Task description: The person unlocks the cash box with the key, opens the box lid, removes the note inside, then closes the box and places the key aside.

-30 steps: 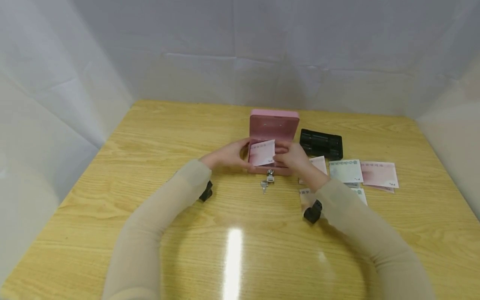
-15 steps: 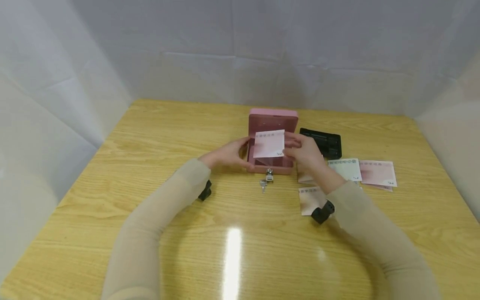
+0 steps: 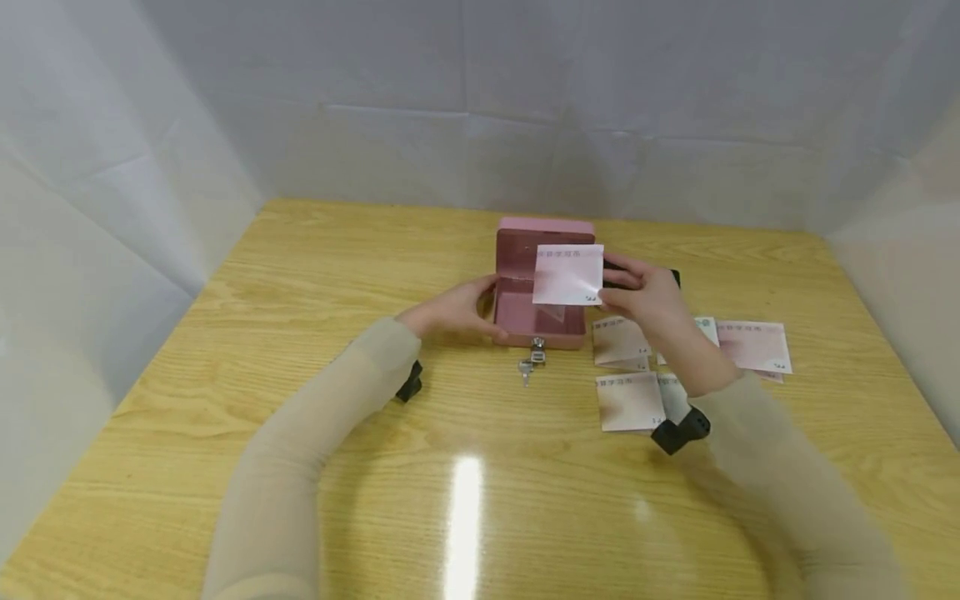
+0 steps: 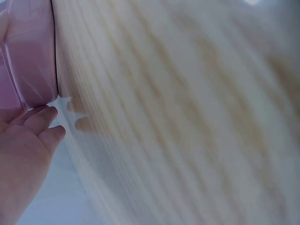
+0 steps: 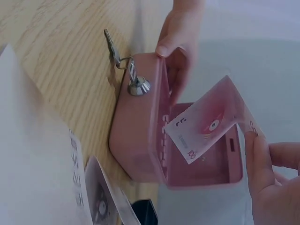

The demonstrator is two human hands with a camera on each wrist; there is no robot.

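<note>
Banknote (image 3: 567, 274) first: a pale pink slip, printed with a line of small characters along its top edge and a small mark at its lower right corner, hangs in the air above the right part of the open cash box (image 3: 540, 319). From the right wrist view its other face (image 5: 209, 125) shows a red emblem and the figure 100, and the paper bends in a soft fold. The right hand (image 3: 647, 293) pinches it by its right edge, thumb and fingers closed on the paper. The note touches nothing else that I can see.

The box is pink metal, its lid standing upright at the back, its inside a deeper pink. A silver lock with keys (image 3: 532, 362) hangs from its front wall, the keys lying on the table (image 3: 300, 275). The left hand (image 3: 453, 311) rests against the box's left side, its thumb over the rim and its fingers fairly straight along the wall; it steadies the box rather than clenching it.

To the right of the box several more notes (image 3: 628, 401) lie flat on the wood, pink ones and a greenish one, some overlapping. A black tray (image 3: 672, 276) sits behind the right hand, mostly hidden by it.
</note>
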